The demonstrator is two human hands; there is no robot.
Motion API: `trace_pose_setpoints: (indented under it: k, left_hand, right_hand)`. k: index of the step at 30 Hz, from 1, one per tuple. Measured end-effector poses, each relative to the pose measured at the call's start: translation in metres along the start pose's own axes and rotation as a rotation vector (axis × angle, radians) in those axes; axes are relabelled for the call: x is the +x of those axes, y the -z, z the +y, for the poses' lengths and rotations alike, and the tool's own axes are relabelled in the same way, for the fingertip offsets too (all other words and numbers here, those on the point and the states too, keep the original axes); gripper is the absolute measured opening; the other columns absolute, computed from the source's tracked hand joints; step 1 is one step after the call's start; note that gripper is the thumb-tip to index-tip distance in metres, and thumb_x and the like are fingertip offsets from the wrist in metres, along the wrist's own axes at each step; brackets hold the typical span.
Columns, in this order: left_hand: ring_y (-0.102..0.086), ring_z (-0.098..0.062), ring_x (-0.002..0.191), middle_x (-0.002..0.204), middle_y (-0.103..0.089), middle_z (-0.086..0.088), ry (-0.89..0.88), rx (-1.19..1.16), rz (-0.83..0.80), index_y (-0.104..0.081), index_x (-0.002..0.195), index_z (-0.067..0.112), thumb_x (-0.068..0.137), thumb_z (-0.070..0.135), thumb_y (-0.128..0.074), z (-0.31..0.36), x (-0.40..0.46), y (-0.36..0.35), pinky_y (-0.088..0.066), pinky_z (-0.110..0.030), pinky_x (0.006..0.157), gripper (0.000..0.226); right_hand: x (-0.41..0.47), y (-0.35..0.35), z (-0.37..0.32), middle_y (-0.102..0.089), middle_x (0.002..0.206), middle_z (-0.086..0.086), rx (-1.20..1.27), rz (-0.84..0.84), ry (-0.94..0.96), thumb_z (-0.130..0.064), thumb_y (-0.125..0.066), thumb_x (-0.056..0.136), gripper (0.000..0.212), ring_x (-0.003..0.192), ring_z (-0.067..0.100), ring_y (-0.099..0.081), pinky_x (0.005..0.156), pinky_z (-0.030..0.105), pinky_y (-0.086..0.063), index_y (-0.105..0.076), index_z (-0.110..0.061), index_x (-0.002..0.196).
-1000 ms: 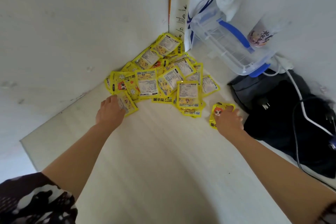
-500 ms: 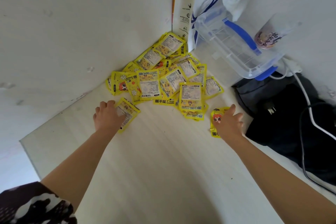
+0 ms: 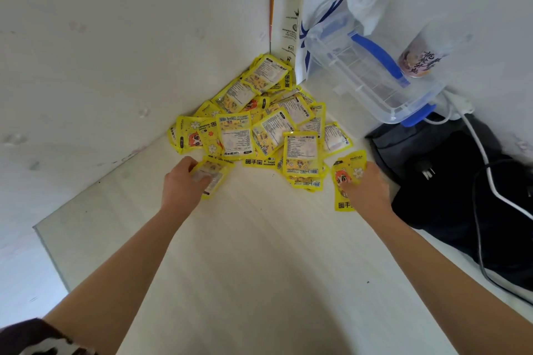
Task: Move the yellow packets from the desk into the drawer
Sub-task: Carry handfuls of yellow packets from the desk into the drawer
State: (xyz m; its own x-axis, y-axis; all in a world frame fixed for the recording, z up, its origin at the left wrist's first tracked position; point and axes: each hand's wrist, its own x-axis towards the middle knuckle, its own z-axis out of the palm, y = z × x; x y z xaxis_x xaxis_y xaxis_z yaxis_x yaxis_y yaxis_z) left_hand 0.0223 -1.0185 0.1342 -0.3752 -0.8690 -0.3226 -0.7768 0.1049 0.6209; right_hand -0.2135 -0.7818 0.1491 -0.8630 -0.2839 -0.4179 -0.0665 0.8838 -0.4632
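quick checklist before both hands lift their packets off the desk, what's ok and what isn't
1. Left hand has a packet: ok, fingers curl over the label-side packet.
2. Right hand has a packet: ok, it grips the cartoon-face packet.
3. Each hand holds only one packet: cannot tell.
4. Held packets free of the pile: ok on the right; cannot tell on the left.
5. Drawer open and reachable: cannot tell, it is not in view.
6. White cable clear of the right hand: ok.

Two hands on packets at a yellow pile

Left hand (image 3: 183, 186) grips one packet (image 3: 212, 179) at the pile's (image 3: 268, 127) near left edge; right hand (image 3: 366, 192) holds another packet (image 3: 346, 177) right of the pile, on the desk (image 3: 259, 268).
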Motion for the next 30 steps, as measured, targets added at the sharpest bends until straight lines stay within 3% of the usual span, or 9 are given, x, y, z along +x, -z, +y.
trace_pose_setpoints:
  k: [4, 7, 10, 14, 17, 19, 22, 27, 30]
  left_hand:
    - [-0.06, -0.026, 0.079, 0.089, -0.065, -0.004, 0.023, -0.14, -0.01, -0.059, 0.091, 0.012, 0.077, 0.019, -0.067, 0.03, 0.012, -0.006, -0.05, -0.036, 0.064, 0.018]
    - [-0.065, -0.026, 0.089, 0.101, -0.066, -0.001, 0.069, -0.242, -0.036, -0.061, 0.093, 0.017, 0.076, 0.022, -0.072, 0.046, 0.028, -0.014, -0.056, -0.042, 0.078, 0.021]
    - [-0.066, -0.023, 0.092, 0.111, -0.065, -0.005, 0.106, -0.256, -0.02, -0.064, 0.104, 0.023, 0.066, 0.037, -0.073, 0.054, 0.047, -0.025, -0.057, -0.043, 0.083, 0.041]
    - [-0.059, -0.03, 0.098, 0.105, -0.064, -0.009, 0.139, -0.226, 0.027, -0.061, 0.104, 0.009, 0.081, 0.021, -0.068, 0.067, 0.06, -0.039, -0.049, -0.035, 0.074, 0.026]
    - [-0.044, -0.027, 0.102, 0.116, -0.058, -0.017, 0.094, -0.079, 0.049, -0.06, 0.11, 0.0, 0.086, 0.015, -0.061, 0.067, 0.066, -0.05, -0.043, -0.04, 0.081, 0.028]
    - [-0.039, -0.031, 0.118, 0.128, -0.049, -0.018, 0.084, -0.006, 0.064, -0.059, 0.116, 0.0, 0.087, 0.017, -0.061, 0.062, 0.07, -0.056, -0.04, -0.043, 0.095, 0.034]
    - [-0.03, -0.034, 0.129, 0.134, -0.04, -0.017, 0.097, 0.037, 0.113, -0.059, 0.117, 0.004, 0.086, 0.018, -0.06, 0.06, 0.07, -0.063, -0.033, -0.04, 0.101, 0.034]
    - [-0.031, -0.036, 0.125, 0.133, -0.044, -0.014, 0.074, 0.129, 0.102, -0.059, 0.117, 0.007, 0.086, 0.022, -0.059, 0.068, 0.069, -0.068, -0.031, -0.042, 0.098, 0.034]
    - [-0.037, -0.036, 0.12, 0.131, -0.044, -0.015, 0.073, 0.097, 0.098, -0.06, 0.115, 0.007, 0.086, 0.02, -0.06, 0.069, 0.069, -0.072, -0.032, -0.041, 0.099, 0.032]
  right_hand:
    - [0.003, -0.001, -0.027, -0.057, 0.098, 0.004, 0.145, -0.055, 0.025, -0.026, -0.065, 0.087, 0.039, 0.076, 0.019, -0.055, 0.047, 0.023, -0.036, -0.047, -0.009, 0.118]
    - [0.011, -0.01, -0.047, -0.056, 0.1, 0.002, 0.2, -0.107, 0.016, -0.024, -0.068, 0.085, 0.041, 0.082, 0.019, -0.053, 0.051, 0.023, -0.037, -0.048, -0.013, 0.119]
    - [0.02, -0.021, -0.063, -0.058, 0.103, 0.004, 0.252, -0.162, -0.006, -0.023, -0.07, 0.083, 0.042, 0.087, 0.021, -0.056, 0.054, 0.026, -0.041, -0.049, -0.014, 0.119]
    - [0.034, -0.034, -0.076, -0.059, 0.109, 0.009, 0.28, -0.202, -0.043, -0.019, -0.071, 0.083, 0.045, 0.084, 0.021, -0.055, 0.056, 0.028, -0.045, -0.048, -0.013, 0.121]
    - [0.045, -0.042, -0.08, -0.06, 0.108, 0.011, 0.242, -0.198, -0.042, -0.019, -0.071, 0.083, 0.05, 0.081, 0.022, -0.056, 0.061, 0.031, -0.049, -0.046, -0.011, 0.125]
    - [0.051, -0.045, -0.08, -0.06, 0.103, 0.009, 0.208, -0.189, -0.027, -0.021, -0.07, 0.084, 0.05, 0.081, 0.022, -0.056, 0.057, 0.03, -0.048, -0.045, -0.01, 0.126]
    - [0.056, -0.049, -0.077, -0.062, 0.106, 0.013, 0.136, -0.18, 0.006, -0.027, -0.065, 0.087, 0.041, 0.086, 0.026, -0.058, 0.07, 0.036, -0.051, -0.051, -0.006, 0.119]
    - [0.059, -0.057, -0.071, -0.044, 0.121, 0.018, 0.097, -0.186, -0.045, -0.042, -0.068, 0.079, 0.05, 0.098, 0.039, -0.059, 0.082, 0.048, -0.054, -0.051, -0.009, 0.113]
    - [0.056, -0.057, -0.07, -0.054, 0.112, 0.015, 0.079, -0.188, -0.026, -0.042, -0.066, 0.082, 0.048, 0.101, 0.037, -0.058, 0.085, 0.051, -0.052, -0.05, -0.009, 0.112]
